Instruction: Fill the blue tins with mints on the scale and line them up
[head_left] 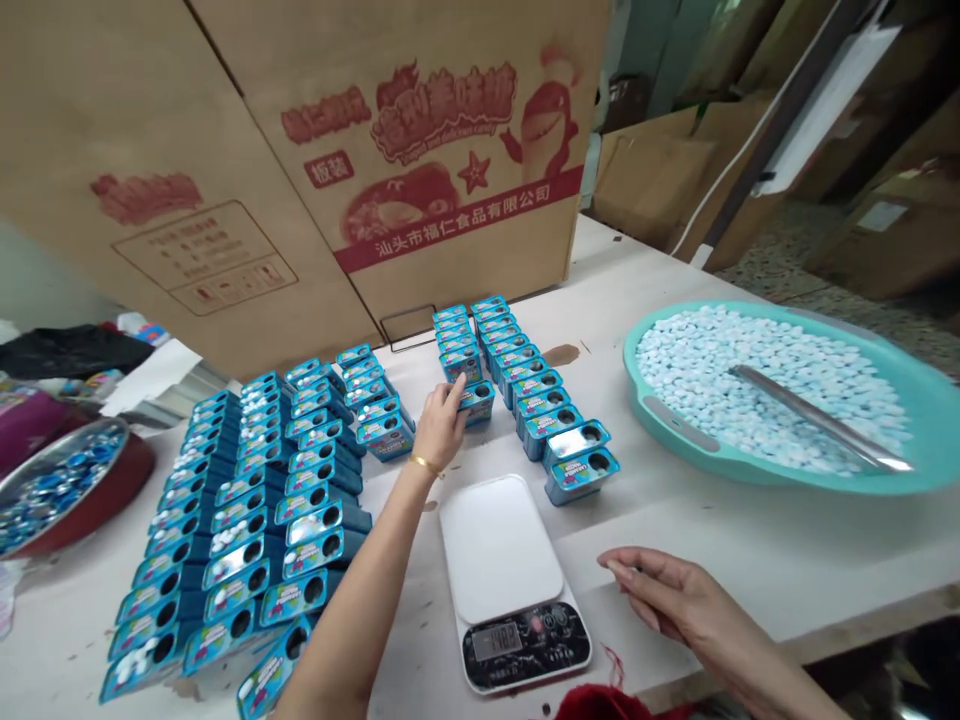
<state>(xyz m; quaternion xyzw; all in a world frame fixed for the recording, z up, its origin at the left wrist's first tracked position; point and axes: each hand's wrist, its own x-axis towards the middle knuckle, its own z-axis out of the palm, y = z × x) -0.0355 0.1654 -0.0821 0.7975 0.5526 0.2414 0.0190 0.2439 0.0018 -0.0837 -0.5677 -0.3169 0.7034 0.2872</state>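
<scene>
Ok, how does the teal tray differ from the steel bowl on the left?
The teal tray holds pale blue-white candies with a long metal scoop lying on them, while the steel bowl holds darker blue pieces. The tray looks much wider than the bowl. The tray sits on the table, the bowl on something red. Both are rounded, open containers of loose small pieces.

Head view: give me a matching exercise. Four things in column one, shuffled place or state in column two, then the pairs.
Things:
1. Digital kitchen scale
2. Teal tray
3. Left hand
4. Right hand

Place or state:
A. Fingertips at a blue box
B. White, between the two hands
C. Holding nothing visible, near the table's front edge
D. Holding pale candies and a steel utensil

Pairs: 1-B, 2-D, 3-A, 4-C
</scene>
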